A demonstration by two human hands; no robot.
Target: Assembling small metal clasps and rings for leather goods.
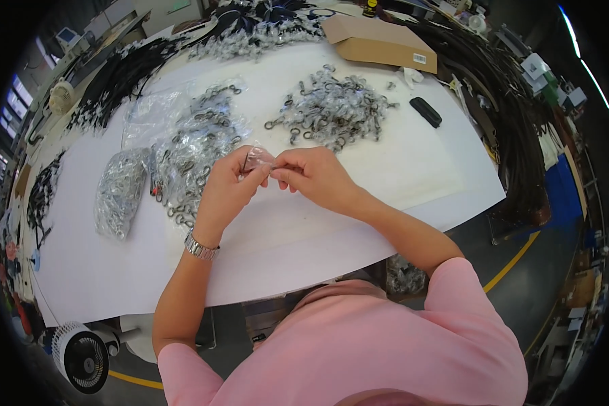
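My left hand (229, 187) and my right hand (312, 172) meet over the white table (399, 169), both pinching one small clear plastic bag (257, 158) that holds a small metal clasp. A metal watch is on my left wrist. Just left of my hands lies a heap of bagged metal clasps (196, 145). Beyond my right hand sits a pile of loose metal clasps (335, 111).
A full clear bag of clasps (120, 193) lies at the left. A brown cardboard box (380, 42) and a small black case (425, 111) are at the back right. Black straps (125, 78) ring the far table edge. A small fan (81, 357) stands on the floor.
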